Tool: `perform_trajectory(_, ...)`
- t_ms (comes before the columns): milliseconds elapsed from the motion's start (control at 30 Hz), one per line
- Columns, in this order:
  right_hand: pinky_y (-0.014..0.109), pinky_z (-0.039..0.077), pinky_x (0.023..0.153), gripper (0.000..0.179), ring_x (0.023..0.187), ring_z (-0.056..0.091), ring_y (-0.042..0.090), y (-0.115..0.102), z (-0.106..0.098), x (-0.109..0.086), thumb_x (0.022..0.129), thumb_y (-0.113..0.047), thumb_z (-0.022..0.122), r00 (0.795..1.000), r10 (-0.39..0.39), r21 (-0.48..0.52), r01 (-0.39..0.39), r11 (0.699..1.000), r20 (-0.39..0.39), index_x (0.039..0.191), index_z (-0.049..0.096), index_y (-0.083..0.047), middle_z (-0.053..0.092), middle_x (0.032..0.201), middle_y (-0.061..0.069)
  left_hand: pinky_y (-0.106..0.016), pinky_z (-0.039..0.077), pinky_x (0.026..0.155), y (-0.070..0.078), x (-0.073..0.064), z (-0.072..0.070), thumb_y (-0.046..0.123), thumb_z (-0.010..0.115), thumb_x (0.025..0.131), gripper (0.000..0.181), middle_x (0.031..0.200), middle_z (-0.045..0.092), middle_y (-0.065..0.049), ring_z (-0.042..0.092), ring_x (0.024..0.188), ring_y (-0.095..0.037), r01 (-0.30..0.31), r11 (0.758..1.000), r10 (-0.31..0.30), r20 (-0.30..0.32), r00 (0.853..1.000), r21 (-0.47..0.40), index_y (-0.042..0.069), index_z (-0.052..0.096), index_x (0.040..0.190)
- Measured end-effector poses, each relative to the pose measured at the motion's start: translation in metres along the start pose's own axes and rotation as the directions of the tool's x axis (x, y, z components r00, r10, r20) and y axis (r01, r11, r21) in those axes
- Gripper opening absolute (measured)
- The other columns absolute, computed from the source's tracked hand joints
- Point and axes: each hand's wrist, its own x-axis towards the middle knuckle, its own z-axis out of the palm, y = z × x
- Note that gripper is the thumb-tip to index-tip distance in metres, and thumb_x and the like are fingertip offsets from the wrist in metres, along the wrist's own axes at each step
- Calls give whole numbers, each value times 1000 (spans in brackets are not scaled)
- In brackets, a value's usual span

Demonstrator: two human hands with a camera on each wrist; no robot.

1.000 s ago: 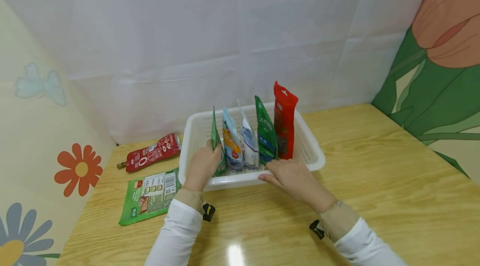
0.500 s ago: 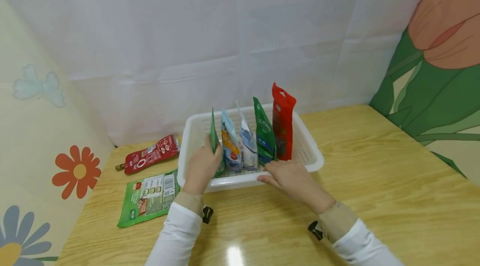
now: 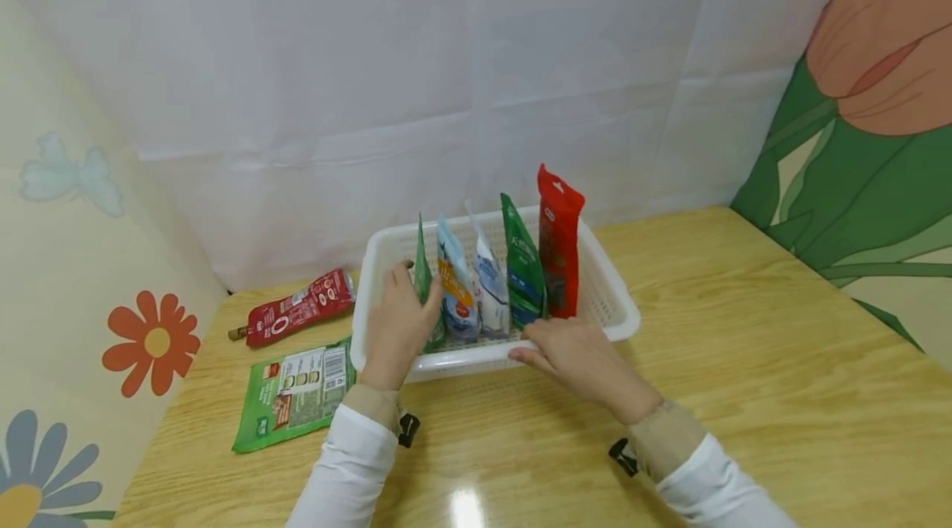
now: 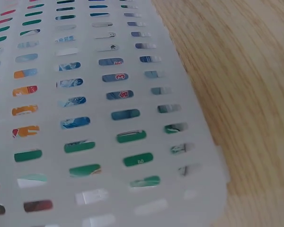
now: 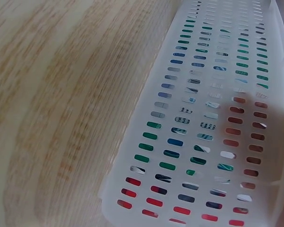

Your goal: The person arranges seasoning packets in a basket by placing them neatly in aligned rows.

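A white plastic basket holds a row of upright packets. My left hand is over its left front corner, with fingers and thumb spread apart on either side of a thin green packet seen edge-on. To the right stand a blue and orange packet, a white and blue packet, a green packet and a tall red packet. My right hand grips the basket's front rim, thumb outside. Both wrist views show the basket's slotted wall; the left hand is out of its wrist view.
Left of the basket, a dark red spouted pouch and a green flat packet lie on the wooden table. A white sheet hangs behind. Flower-patterned panels border both sides.
My left fingers have spread away from the thin green packet, which stays upright. The right hand keeps its grip on the rim. The whole view shifts very slightly.
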Motion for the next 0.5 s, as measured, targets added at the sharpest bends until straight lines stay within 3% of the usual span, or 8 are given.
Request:
perform_trajectory(133, 20, 34, 54, 38, 56, 40, 3, 0, 1, 1, 96, -50, 43, 1000, -1, 4, 1, 1000, 4, 74, 52, -20, 44, 61, -11, -43, 53, 66, -1, -3, -3, 45, 42, 96, 60, 116, 55, -20, 61, 82, -32, -56, 998, 54, -76, 996, -27, 0, 41, 135)
perform_trajectory(300, 21, 35, 55, 35, 56, 41, 3, 0, 1, 2, 95, -48, 47, 1000, 8, 0, -8, 1000, 3, 74, 52, -21, 45, 61, -11, -47, 53, 82, -2, -3, -5, 39, 44, 97, 52, 119, 60, -20, 62, 102, -35, -138, 987, 118, -198, 973, -88, -1, 46, 132)
perform_trajectory(367, 21, 35, 55, 36, 56, 42, 4, 0, 1, 2, 95, -49, 46, 1000, 6, -1, -6, 1000, -1, 74, 52, -20, 45, 61, -11, -47, 52, 83, -2, -4, -6, 38, 45, 97, 50, 117, 62, -19, 62, 103, -34, -153, 981, 126, -213, 969, -115, 0, 47, 130)
perform_trajectory(500, 20, 34, 54, 40, 56, 40, 3, 0, 1, 0, 96, -51, 41, 1000, 0, 4, 0, 1000, -12, 74, 52, -20, 44, 60, -11, -49, 51, 85, -3, -8, -13, 45, 40, 97, 57, 119, 62, -19, 61, 107, -35, -164, 975, 136, -182, 974, -148, 1, 45, 133)
